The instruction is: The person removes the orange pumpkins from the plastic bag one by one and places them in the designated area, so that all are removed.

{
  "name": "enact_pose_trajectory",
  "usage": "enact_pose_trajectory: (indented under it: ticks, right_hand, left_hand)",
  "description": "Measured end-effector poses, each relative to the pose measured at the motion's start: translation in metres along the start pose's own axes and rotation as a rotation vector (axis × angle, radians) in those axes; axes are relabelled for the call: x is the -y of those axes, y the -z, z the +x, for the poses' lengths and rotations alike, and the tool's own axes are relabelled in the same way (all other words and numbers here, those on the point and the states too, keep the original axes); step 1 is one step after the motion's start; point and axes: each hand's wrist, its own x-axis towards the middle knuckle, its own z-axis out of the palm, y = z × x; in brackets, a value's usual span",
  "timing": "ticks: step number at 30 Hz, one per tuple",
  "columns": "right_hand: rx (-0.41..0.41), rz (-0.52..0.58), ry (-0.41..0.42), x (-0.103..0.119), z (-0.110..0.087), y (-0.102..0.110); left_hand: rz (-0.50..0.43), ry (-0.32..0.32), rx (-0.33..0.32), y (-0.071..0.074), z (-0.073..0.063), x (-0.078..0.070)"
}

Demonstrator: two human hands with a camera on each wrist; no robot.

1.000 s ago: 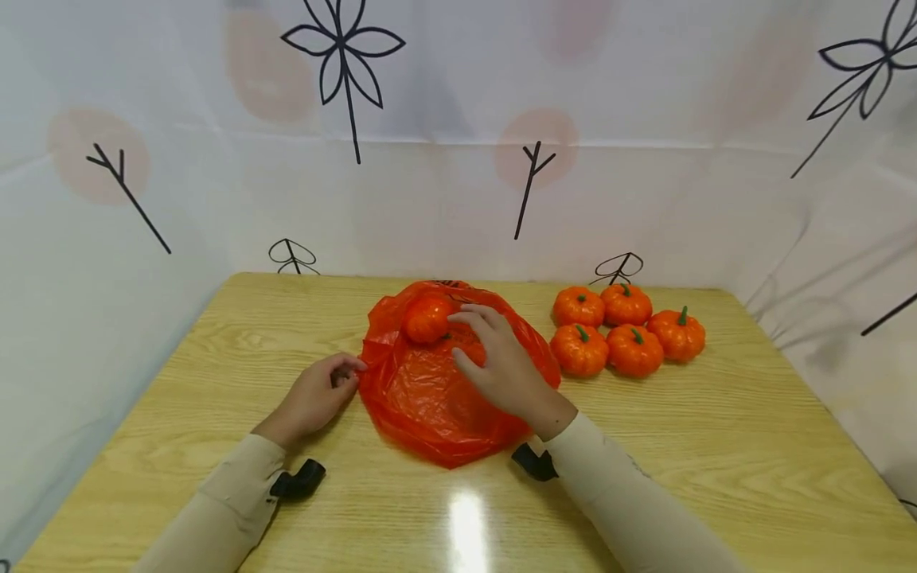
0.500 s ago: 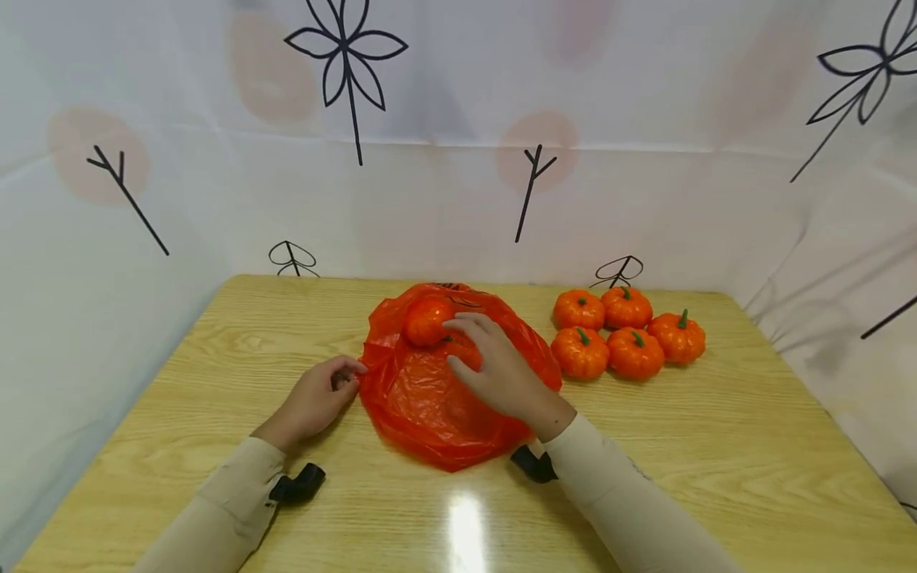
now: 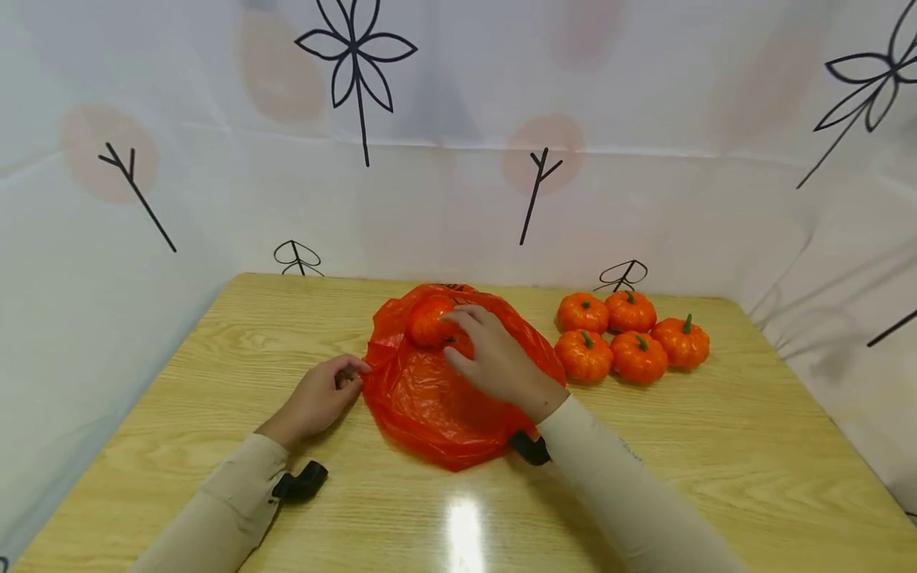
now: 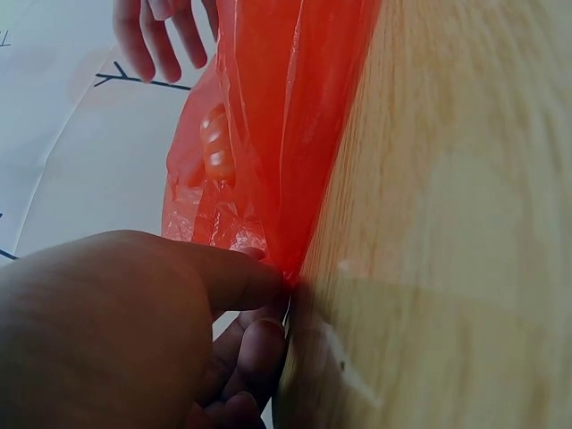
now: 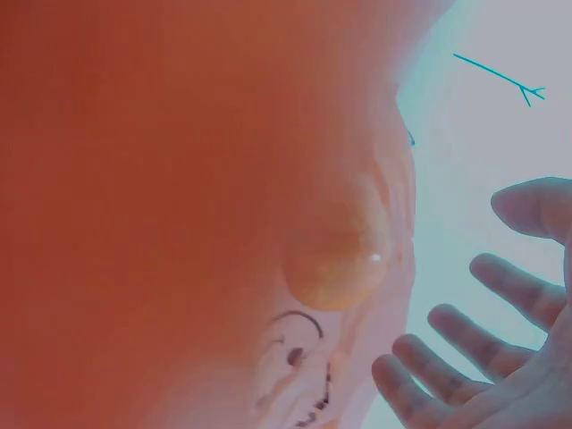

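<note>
A red plastic bag (image 3: 437,426) lies spread on the wooden table, its mouth facing the head camera. Toward its far side rests a small orange pumpkin (image 3: 427,322); red film lies partly over it in the left wrist view. My left hand (image 3: 320,398) pinches the bag's left edge between thumb and fingers, close to the tabletop, as the left wrist view (image 4: 134,313) of the hand shows. Over the bag is my right hand (image 3: 505,362), its fingers spread; the right wrist view shows this hand (image 5: 500,349) holding nothing, apart from the pumpkin.
Several orange pumpkins (image 3: 639,356) with green stems stand grouped at the back right of the table (image 3: 716,461). A white patterned cloth (image 3: 444,207) hangs behind the table. Black curved pieces (image 3: 301,482) sit by both sleeves.
My right forearm has shifted slightly left and the hand a little with it, over the bag. The left hand keeps its pinch. The head view has turned very slightly.
</note>
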Motion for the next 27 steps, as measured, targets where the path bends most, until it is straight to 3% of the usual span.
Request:
enact_pose_trajectory:
  ticks: [16, 27]
  right_hand:
    - [0.191, -0.15, -0.04, 0.008, 0.036, 0.003]
    - [0.229, -0.192, -0.058, -0.001, 0.047, -0.01]
  left_hand:
    - [0.007, 0.013, -0.002, 0.001, 0.001, 0.0]
    - [0.002, 0.018, 0.0, 0.0, 0.002, 0.001]
